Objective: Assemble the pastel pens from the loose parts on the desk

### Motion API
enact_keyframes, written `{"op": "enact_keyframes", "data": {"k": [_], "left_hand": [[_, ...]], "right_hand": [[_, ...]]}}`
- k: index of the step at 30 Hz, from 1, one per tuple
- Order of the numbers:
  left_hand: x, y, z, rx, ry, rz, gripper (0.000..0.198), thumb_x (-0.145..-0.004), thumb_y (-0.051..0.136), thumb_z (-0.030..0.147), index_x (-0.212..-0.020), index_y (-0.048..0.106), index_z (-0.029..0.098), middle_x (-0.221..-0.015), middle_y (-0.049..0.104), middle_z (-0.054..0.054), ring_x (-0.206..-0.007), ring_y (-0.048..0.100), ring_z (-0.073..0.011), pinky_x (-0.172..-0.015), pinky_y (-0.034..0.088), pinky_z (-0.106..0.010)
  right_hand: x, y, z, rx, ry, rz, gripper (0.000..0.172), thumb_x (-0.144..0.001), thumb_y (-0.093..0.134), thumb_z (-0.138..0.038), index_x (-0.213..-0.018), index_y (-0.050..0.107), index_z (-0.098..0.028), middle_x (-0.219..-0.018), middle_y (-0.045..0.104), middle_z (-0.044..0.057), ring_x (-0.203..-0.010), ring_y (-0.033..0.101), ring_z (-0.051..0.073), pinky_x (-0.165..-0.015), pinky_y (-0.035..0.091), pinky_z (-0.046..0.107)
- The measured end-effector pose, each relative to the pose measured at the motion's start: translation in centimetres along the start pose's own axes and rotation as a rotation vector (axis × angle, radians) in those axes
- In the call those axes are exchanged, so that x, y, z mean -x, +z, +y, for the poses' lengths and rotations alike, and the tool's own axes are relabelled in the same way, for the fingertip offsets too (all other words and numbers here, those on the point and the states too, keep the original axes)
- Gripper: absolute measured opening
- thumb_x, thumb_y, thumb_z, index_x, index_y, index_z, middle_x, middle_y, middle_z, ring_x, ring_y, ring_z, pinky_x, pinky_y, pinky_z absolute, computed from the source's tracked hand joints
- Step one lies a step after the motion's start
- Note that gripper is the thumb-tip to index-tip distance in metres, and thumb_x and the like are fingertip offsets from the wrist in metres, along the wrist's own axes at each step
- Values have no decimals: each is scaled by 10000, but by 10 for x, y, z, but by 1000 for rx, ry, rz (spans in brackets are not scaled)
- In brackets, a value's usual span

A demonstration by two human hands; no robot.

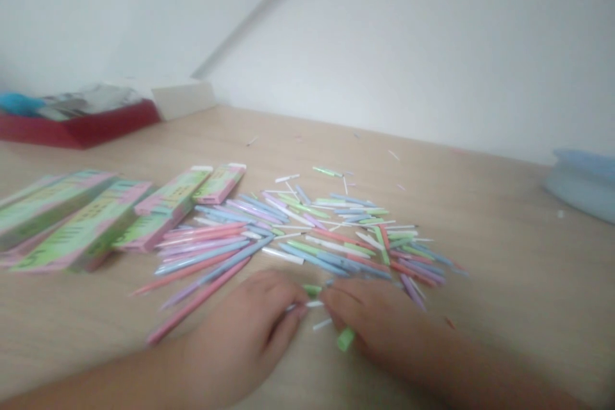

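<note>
In the head view, my left hand [250,327] is closed, thumb and forefinger pinching the end of a thin white stick [315,303] that looks like a pen refill. My right hand [369,314] is closed around a green pen barrel [345,339], whose end pokes out below the fingers. The white stick spans the small gap between both hands. Just beyond the fingertips lies a green piece [312,290], partly hidden. Another short white stick [322,324] rests on the table beneath. Motion blur softens the fingers. Ahead spreads a loose pile of coloured pen parts [331,237].
Long pink-and-green boxes [86,224] lie at the left of the wooden table [504,256]. Behind them stands a red tray [96,128] with mixed items. A pale blue object [581,182] sits at the right edge. Small sticks [393,155] are scattered near the wall.
</note>
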State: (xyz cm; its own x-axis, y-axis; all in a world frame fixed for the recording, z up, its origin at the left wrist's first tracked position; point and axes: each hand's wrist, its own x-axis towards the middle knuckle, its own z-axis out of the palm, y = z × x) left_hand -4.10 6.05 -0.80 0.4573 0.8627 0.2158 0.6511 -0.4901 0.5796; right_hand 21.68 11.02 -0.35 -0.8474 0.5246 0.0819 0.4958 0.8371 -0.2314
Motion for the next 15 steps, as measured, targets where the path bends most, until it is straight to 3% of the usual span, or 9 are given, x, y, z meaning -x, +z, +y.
{"op": "enact_keyframes", "data": {"k": [3,6,10,12,15], "left_hand": [[-1,-3,2,-30,22,40,189,-1069,478,258,-1069,667,255,-1048,714,-28,-999,660,-227,-921,522,-391],[-1,-5,4,-67,12,78,195,-1083,460,273,-1033,645,241,-997,687,-36,-959,643,-233,-879,514,-389],[2,-7,6,-87,43,79,196,-1087,432,244,-1008,611,231,-929,659,-29,-865,640,-210,-789,511,-347],[5,-10,8,-73,79,49,201,-1087,414,227,-992,591,224,-901,646,-22,-818,634,-189,-754,510,-323],[6,-14,13,-41,115,-21,220,-1082,400,215,-939,566,220,-862,636,-10,-774,621,-169,-721,503,-302]], "right_hand": [[-1,-16,-6,55,10,-29,368,-891,624,-131,-1248,666,-209,-1137,745,89,-931,697,243,-795,522,327],[-1,-41,-1,137,138,-15,165,-927,599,-183,-1060,685,-228,-1004,734,67,-854,683,250,-707,467,330],[4,-68,27,177,400,-68,182,-1027,535,-262,-1066,712,-271,-1064,766,53,-926,707,247,-770,455,330],[7,-74,45,218,553,-161,187,-1026,554,-275,-1104,723,-270,-1116,776,67,-970,720,257,-790,462,332],[11,-75,68,278,708,-234,145,-987,624,-278,-1054,740,-221,-1031,792,111,-895,734,278,-723,462,332]]}}
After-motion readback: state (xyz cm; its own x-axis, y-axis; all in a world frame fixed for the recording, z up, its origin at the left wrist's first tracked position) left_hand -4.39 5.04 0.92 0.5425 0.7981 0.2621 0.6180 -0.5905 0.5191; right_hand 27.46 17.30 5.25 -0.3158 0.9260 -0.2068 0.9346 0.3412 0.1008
